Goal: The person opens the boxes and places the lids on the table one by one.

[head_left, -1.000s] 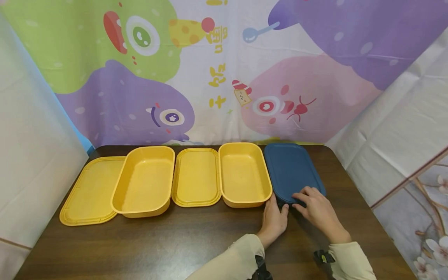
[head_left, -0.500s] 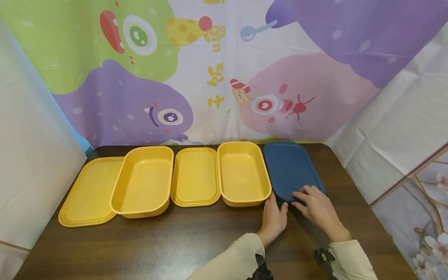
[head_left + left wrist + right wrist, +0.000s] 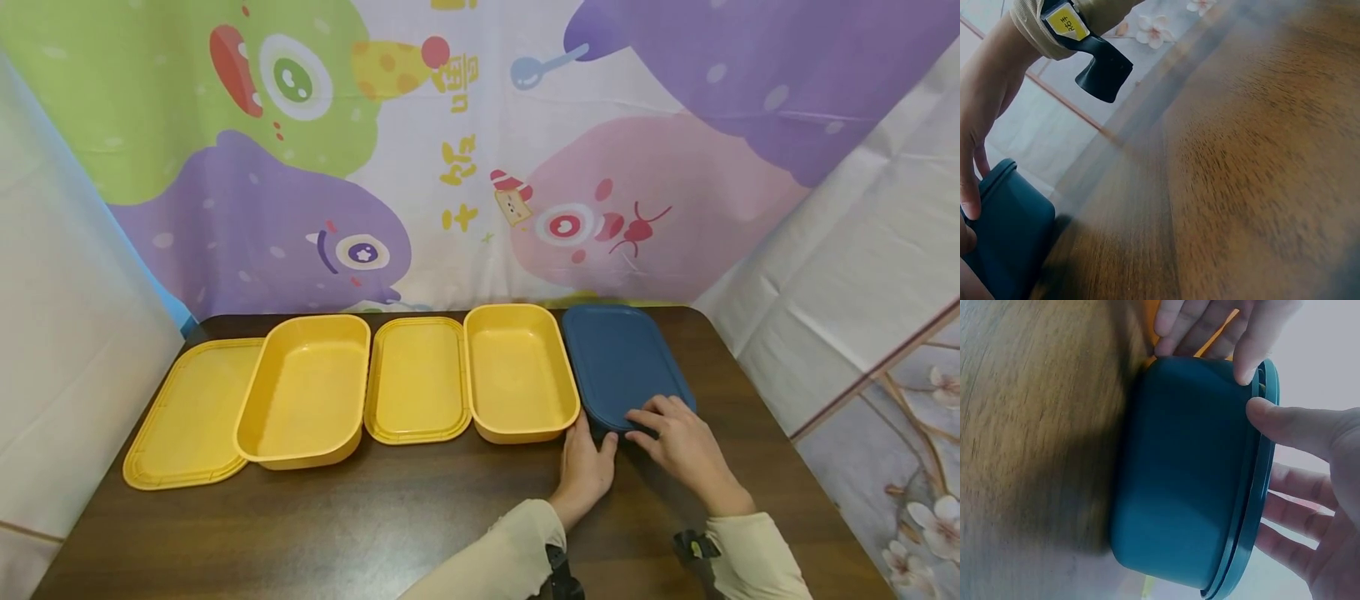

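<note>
A dark blue rectangular food container [image 3: 1179,469] stands at the right of the row, with its blue lid [image 3: 622,358] on top. My left hand [image 3: 587,468] holds the container at its near left corner, fingers along the side and thumb by the rim. With the thumb at the lid's front edge and fingers over its top, my right hand [image 3: 684,450] pinches the lid. A narrow gap shows under the lid near my left thumb in the right wrist view. What the container holds is hidden.
Left of it stand an uncovered yellow container [image 3: 521,375], a flat yellow lid [image 3: 418,379], a larger uncovered yellow container [image 3: 307,387] and another yellow lid [image 3: 191,417] partly under that container's edge. All rest on a dark wooden table [image 3: 375,533] before a cartoon-printed cloth [image 3: 465,267].
The head view has shifted slightly, so the scene sits a little further left. Both hands keep their places on the blue container and its lid.
</note>
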Available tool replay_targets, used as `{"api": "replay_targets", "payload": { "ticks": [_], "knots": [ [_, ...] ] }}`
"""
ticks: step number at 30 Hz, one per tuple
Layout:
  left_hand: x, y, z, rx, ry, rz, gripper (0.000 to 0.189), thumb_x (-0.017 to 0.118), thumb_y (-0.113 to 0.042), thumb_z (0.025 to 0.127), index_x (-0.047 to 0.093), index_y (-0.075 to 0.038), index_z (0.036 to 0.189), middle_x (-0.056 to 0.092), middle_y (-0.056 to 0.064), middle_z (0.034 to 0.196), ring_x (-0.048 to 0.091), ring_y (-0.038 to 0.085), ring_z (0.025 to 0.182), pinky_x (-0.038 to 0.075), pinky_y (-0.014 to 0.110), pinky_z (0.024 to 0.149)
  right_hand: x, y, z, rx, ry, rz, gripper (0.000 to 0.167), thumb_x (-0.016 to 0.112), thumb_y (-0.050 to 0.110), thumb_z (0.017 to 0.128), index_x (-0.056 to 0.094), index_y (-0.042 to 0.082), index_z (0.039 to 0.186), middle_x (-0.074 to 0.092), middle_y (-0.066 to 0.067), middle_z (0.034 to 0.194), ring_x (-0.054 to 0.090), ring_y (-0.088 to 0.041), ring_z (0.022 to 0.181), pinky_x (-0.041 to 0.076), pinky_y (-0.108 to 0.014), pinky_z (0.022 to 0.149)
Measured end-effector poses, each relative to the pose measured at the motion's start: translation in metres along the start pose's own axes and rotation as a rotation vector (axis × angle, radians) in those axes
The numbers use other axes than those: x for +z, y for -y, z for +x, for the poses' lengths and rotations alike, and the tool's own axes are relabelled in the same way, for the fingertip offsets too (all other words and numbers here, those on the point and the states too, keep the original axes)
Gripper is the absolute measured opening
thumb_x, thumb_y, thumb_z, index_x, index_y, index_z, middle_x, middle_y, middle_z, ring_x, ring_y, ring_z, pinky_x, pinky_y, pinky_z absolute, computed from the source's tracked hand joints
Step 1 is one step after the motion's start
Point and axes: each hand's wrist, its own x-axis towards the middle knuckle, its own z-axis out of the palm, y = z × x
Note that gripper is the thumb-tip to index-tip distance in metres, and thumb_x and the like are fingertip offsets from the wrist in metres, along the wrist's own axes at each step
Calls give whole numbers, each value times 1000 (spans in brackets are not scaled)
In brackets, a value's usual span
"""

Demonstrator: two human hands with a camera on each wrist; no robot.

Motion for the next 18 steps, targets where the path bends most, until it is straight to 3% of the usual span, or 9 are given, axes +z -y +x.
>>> {"api": "replay_targets", "payload": {
  "ticks": [18],
  "knots": [
    [-2,1,1,7,20,-13,66,58,-27,97,29,-4,152,41,20,151,44,35,136,38,49,110,-3,1,2,-14,-39,-16,31,87,15,64,78,11,93,62,-5,86,54,-22,77,48,-37,63]
  ]
}}
